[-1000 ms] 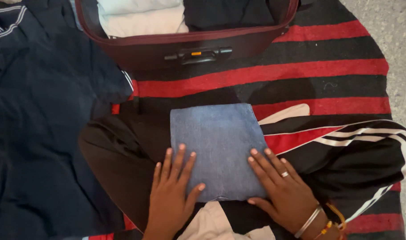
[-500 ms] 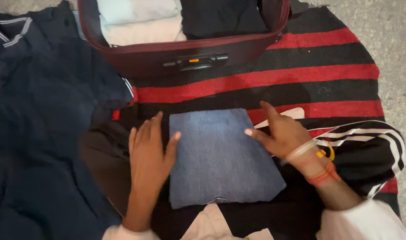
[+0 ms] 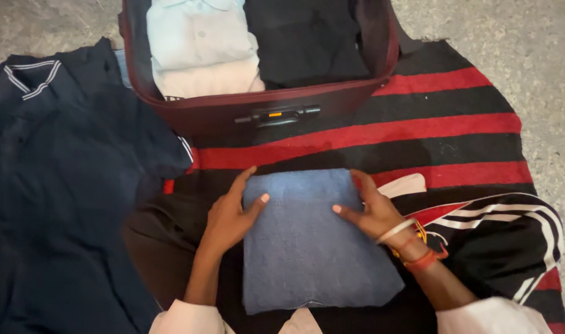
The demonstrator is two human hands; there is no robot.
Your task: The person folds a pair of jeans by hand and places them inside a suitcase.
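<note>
**Cloth on cloth, beside a hard floor**

Between the left hand (image 3: 230,213) and right hand (image 3: 372,210) lies folded jeans cloth (image 3: 313,247), matt blue denim with a fine rough weave. Under it the striped blanket (image 3: 418,117) looks coarse and woolly. Beyond the fingers, the suitcase (image 3: 220,114) shows smooth maroon fabric and a glossy black plastic handle (image 3: 277,115). The floor (image 3: 530,49) is speckled and rough.

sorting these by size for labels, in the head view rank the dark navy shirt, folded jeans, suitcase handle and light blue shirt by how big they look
1. dark navy shirt
2. folded jeans
3. light blue shirt, partly out of frame, so unsure
4. suitcase handle
</note>
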